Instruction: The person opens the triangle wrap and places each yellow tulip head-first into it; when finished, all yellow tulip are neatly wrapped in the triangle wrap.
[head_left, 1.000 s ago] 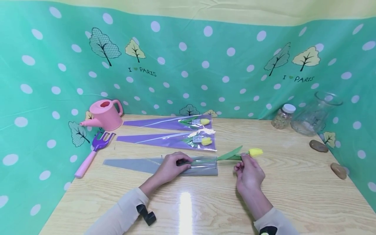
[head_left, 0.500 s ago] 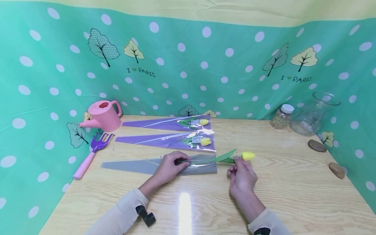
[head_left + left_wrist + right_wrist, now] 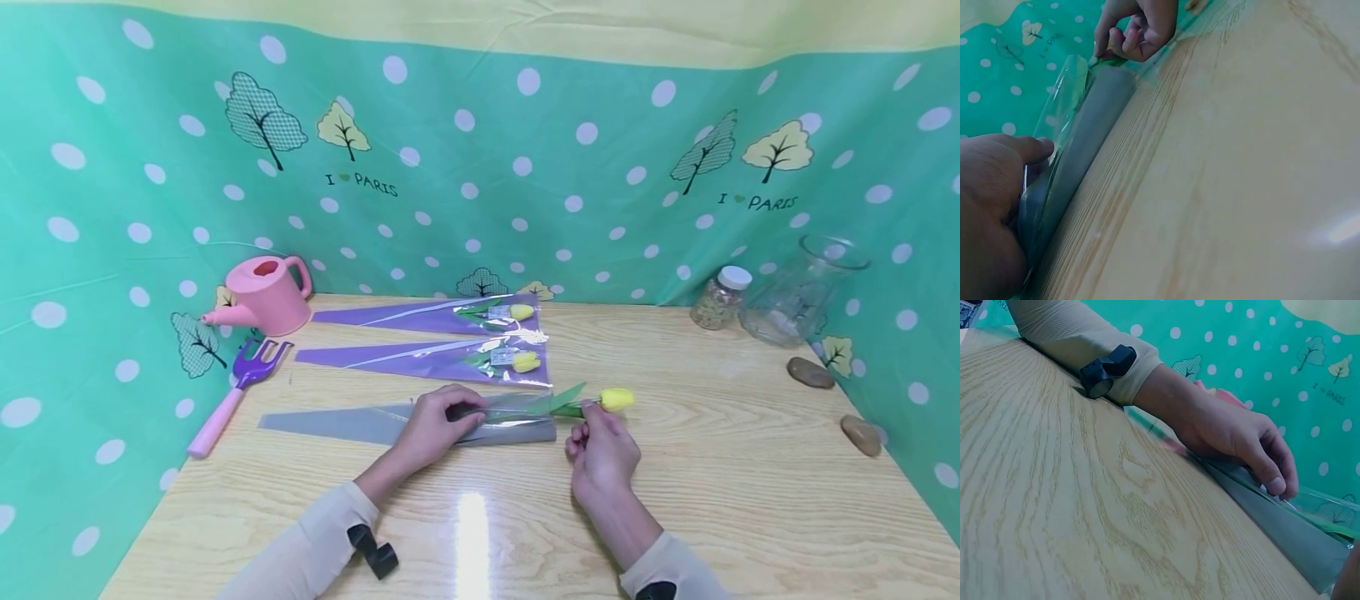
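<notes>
A grey flower sleeve [image 3: 330, 423] with a clear front lies on the table, its wide mouth to the right. My left hand [image 3: 438, 425] pinches the clear film between thumb and fingers, which the left wrist view shows lifted from the grey back [image 3: 1088, 131]. My right hand [image 3: 606, 454] pinches a yellow tulip [image 3: 617, 400] just below its bloom. The tulip's stem and part of its green leaf [image 3: 551, 406] lie inside the sleeve, while the bloom is outside, right of the mouth. In the right wrist view, my left hand [image 3: 1241, 440] bends over the sleeve.
Behind lie two purple sleeves [image 3: 390, 358], each with a yellow tulip. A pink watering can [image 3: 268, 296] and a purple-and-pink hand fork [image 3: 238, 387] are at left. A lidded jar [image 3: 720, 300], a glass vase [image 3: 787, 300] and two brown stones [image 3: 810, 372] stand or lie at right.
My right hand has moved left with the tulip, sliding its stem and leaves further into the grey sleeve. My left hand has kept its place on the film.
</notes>
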Available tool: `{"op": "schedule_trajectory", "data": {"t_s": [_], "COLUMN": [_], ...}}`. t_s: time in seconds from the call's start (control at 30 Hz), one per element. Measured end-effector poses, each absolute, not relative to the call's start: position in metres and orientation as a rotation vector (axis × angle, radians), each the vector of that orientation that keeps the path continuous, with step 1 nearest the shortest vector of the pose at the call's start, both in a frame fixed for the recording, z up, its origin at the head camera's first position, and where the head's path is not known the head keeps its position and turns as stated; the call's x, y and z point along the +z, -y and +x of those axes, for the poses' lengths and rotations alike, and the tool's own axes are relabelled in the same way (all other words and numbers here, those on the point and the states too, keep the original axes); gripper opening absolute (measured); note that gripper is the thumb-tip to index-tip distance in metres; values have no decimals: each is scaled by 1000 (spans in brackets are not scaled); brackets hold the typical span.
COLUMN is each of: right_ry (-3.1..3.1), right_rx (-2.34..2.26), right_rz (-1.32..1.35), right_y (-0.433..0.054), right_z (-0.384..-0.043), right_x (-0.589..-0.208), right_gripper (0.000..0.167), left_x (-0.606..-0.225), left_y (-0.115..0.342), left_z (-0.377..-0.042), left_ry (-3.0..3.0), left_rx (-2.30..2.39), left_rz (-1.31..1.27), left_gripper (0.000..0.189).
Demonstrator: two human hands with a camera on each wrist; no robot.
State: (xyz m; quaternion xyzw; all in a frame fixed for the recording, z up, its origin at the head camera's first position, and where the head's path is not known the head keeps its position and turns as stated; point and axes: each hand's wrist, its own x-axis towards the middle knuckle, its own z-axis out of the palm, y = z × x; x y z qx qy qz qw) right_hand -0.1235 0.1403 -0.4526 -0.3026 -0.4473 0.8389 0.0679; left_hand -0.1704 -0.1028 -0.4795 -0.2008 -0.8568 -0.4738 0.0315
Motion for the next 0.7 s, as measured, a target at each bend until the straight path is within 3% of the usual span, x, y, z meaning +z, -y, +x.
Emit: {"op": "schedule_trajectory", "data": {"t_s": [0.27,0.7], "right_ry": [1358,1396], "right_rx": [2522,2520], "right_rz": [-894,-899], "right_y": [-131,-117], "right_z": [-125,-124], "right_x": [-457,-458], "right_gripper": [4,8], "left_x": [-479,-479], "left_y": [102,101], "left_z": [-171,-171], "left_ry": [2619,2600], "left_rx": [-1484,-1474], "left_rz": [-606,-621], "left_gripper": [16,17]}}
